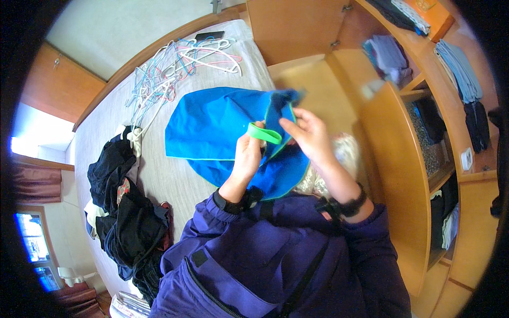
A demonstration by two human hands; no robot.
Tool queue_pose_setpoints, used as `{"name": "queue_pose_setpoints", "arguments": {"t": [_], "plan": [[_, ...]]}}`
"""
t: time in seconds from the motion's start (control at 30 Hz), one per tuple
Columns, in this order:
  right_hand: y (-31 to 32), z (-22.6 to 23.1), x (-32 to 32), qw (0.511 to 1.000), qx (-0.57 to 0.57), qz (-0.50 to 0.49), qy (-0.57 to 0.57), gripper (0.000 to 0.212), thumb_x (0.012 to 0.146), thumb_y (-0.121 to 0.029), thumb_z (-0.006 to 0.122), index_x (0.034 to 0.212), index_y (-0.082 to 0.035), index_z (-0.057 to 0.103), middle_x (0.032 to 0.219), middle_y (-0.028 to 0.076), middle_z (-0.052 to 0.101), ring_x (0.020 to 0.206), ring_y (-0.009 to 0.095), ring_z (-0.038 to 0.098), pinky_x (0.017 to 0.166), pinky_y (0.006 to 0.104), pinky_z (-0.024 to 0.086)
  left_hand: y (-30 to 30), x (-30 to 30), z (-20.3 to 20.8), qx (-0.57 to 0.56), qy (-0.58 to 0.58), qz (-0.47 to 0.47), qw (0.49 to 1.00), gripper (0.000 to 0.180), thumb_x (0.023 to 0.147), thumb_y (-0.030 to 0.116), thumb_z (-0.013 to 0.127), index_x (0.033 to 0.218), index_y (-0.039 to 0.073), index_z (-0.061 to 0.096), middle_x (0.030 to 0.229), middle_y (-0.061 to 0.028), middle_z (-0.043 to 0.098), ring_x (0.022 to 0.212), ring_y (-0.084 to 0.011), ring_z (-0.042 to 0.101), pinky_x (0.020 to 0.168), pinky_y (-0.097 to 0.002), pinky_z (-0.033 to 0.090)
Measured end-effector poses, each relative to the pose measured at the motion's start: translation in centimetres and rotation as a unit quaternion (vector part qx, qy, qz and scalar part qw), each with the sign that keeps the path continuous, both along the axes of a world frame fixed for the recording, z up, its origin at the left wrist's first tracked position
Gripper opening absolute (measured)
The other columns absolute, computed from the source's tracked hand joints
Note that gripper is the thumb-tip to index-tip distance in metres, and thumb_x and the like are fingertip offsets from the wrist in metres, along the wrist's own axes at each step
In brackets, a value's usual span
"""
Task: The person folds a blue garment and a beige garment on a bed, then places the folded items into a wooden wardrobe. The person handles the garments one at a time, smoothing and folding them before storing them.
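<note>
I judged the blue garment (212,127) barely begun: my left hand (246,156) pinched its green loop (265,133), right hand (313,135) fingers gripped the collar, hangers (175,69) untouched.

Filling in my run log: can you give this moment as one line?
left hand: grips green strap | right hand: pinches blue garment edge | hangers and dark clothes pile on bed
</note>
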State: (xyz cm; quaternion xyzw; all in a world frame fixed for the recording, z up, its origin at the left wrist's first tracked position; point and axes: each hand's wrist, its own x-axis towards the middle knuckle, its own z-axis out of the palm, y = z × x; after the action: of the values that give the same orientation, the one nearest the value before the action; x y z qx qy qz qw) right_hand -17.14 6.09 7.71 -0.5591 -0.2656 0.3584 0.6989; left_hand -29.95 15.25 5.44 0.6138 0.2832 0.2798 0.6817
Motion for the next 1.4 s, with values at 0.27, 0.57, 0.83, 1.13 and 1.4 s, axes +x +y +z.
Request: {"name": "queue_pose_setpoints", "arguments": {"t": [0.27, 0.57, 0.83, 1.13, 1.4], "plan": [[-0.3, 1.1, 1.0, 1.000, -0.001, -0.013, 0.016, 0.027, 0.089, -0.015, 0.063, 0.111, -0.001, 0.056, 0.084, 0.002, 0.066, 0.067, 0.006, 0.060, 0.056, 0.0192, 0.047, -0.3, -0.3, 0.3, 0.068, -0.037, -0.064, 0.995, 0.041, 0.101, 0.027, 0.036, 0.126, 0.000, 0.054, 0.099, -0.0003, 0.058, 0.084, -0.0073, 0.050, 0.072, -0.0223, 0.041], [0.0, -0.3, 1.1, 1.000, 0.015, 0.000, 0.025, 0.028, 0.092, -0.013, 0.058, 0.115, 0.001, 0.053, 0.083, 0.006, 0.066, 0.066, 0.009, 0.061, 0.059, 0.0217, 0.049, -1.2, 0.8, 0.7, 0.272, -0.041, -0.064, 0.959, 0.033, 0.089, 0.011, 0.059, 0.121, 0.002, 0.057, 0.108, -0.0112, 0.064, 0.098, -0.0201, 0.061, 0.084, -0.0301, 0.046], [-2.1, 2.5, 3.4, 0.937, -0.023, 0.041, -0.346, 0.061, 0.074, -0.001, 0.062, 0.132, -0.009, 0.044, 0.130, 0.013, 0.048, 0.104, 0.023, 0.058, 0.080, 0.0320, 0.049, -0.1, 1.1, 1.1, 0.391, -0.003, -0.030, 0.920, 0.027, 0.085, 0.001, 0.060, 0.111, 0.007, 0.065, 0.097, -0.0109, 0.068, 0.085, -0.0178, 0.065, 0.075, -0.0303, 0.049], [-0.9, -0.2, 9.0, 0.914, -0.098, -0.006, -0.394, 0.052, 0.080, -0.015, 0.066, 0.129, -0.008, 0.049, 0.122, 0.017, 0.054, 0.086, 0.021, 0.063, 0.076, 0.0327, 0.051, 3.4, -1.1, 5.0, 0.278, -0.102, 0.154, 0.943, 0.022, 0.090, 0.001, 0.055, 0.110, 0.005, 0.063, 0.088, 0.0013, 0.063, 0.073, -0.0066, 0.052, 0.064, -0.0203, 0.042], [-3.2, -8.5, 9.8, 0.941, -0.298, 0.017, -0.158, 0.075, 0.084, -0.050, 0.061, 0.134, 0.002, 0.041, 0.135, 0.023, 0.044, 0.124, 0.031, 0.044, 0.103, 0.0370, 0.035, 12.4, -9.0, 4.8, 0.166, -0.239, 0.377, 0.879, 0.016, 0.095, 0.016, 0.053, 0.097, 0.002, 0.061, 0.085, -0.0033, 0.063, 0.073, -0.0073, 0.056, 0.067, -0.0211, 0.045]]}}
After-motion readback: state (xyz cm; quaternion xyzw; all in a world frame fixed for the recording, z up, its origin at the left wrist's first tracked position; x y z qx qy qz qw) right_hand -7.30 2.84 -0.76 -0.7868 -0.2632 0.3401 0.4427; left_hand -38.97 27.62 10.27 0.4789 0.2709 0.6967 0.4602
